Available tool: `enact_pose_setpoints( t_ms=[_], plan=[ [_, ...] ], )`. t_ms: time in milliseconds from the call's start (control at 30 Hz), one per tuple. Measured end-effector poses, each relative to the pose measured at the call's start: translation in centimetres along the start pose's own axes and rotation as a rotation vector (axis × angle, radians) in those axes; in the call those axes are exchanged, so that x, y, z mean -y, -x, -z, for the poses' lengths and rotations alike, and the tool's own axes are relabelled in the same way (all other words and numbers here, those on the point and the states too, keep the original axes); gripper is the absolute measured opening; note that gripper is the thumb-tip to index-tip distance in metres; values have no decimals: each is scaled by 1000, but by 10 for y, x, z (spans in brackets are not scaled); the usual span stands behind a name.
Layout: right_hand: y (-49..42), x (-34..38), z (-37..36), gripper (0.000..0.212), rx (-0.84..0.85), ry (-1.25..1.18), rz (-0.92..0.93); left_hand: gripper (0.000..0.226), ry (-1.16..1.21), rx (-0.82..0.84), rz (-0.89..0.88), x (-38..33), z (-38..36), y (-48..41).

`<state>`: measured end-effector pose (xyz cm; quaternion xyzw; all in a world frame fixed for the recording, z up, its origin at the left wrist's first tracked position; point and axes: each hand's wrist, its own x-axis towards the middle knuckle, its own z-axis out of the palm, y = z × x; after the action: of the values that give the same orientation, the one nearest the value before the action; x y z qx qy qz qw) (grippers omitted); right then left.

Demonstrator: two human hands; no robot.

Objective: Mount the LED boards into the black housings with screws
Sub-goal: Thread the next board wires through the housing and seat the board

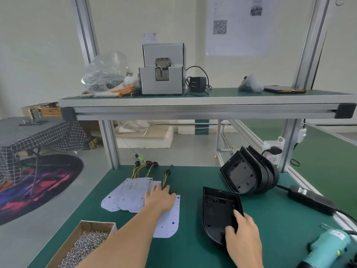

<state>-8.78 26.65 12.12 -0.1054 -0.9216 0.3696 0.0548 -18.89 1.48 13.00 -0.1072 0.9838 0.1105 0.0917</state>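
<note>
Right now your left hand (159, 198) lies flat, palm down and fingers spread, on the top of a single LED board (170, 221) that sits on the green mat (193, 176) just right of the fanned board stack (127, 194), forearm stretched forward from the lower left. Your right hand (242, 232) grips the near right edge of the open housing (218, 211), thumb inside the shell and fingers curled around the rim. Beyond it more housings (249, 171) lean together; a screw box (85, 246) sits near left and a teal driver (328, 248) near right.
</note>
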Motion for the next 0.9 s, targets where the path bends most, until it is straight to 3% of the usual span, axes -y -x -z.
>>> enact_pose_setpoints(
  t_ms=[200,333,433,500,567,667,767,900],
  plan=[
    [1,-2,1,57,7,-32,29,45,-28,-160,-65,-8,-14,21],
    [6,-3,6,55,38,-97,29,21,85,-183,-33,-15,-14,36],
    [18,-1,10,54,74,-130,36,29,119,-160,5,-20,-6,45],
    [28,-2,11,53,77,-139,50,22,84,-171,7,-25,-1,48],
    [38,-4,9,53,62,-133,66,19,118,-158,56,-29,1,54],
    [52,-8,7,51,33,-119,62,38,207,-116,168,-35,-1,59],
    [56,-8,9,51,14,-134,47,12,190,15,182,-40,7,68],
    [60,-8,10,51,2,-149,48,28,358,159,162,-45,11,79]
  ],
)
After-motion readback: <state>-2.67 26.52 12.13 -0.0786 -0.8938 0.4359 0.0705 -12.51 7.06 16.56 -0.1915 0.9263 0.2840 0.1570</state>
